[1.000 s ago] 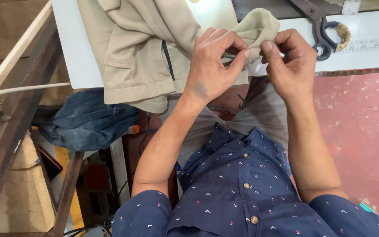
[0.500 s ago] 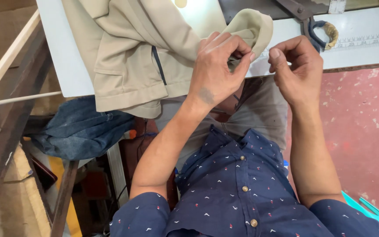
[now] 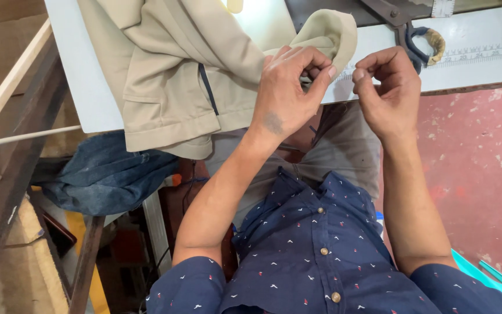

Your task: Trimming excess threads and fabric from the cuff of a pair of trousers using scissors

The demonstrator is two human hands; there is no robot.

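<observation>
Two bare hands were raised close together over the near edge of a white table (image 3: 76, 87). The left hand (image 3: 289, 93) had its fingers curled in and pinched on a fold of the beige garment (image 3: 175, 70), the thumb and forefinger meeting at the cloth where a rounded flap of it stood up just beyond the knuckles. The right hand (image 3: 387, 90) hung just to the right, thumb and forefinger pressed tip to tip; whether anything thin lay between them could not be told, and it did not touch the cloth in any way that showed.

The garment lay spread across the table's left and middle, its hem spilling over the near edge, with a dark slit of a pocket opening near its centre. At the far right of the table lay a pair of dark scissors (image 3: 413, 35), one handle loop wrapped in tan cord, and beside them a printed ruler strip (image 3: 483, 52) ran along the table surface. The left hand covered the spot where the fingers worked, so the pinched point itself was hidden.

Below the table's left side a heap of blue denim (image 3: 106, 174) sat near a wooden frame (image 3: 7, 116), and a pale cord crossed above it. To the right spread a red, scuffed floor (image 3: 472, 163). Nearest the camera was the person's navy patterned shirt (image 3: 315, 250) with buttons down its front.
</observation>
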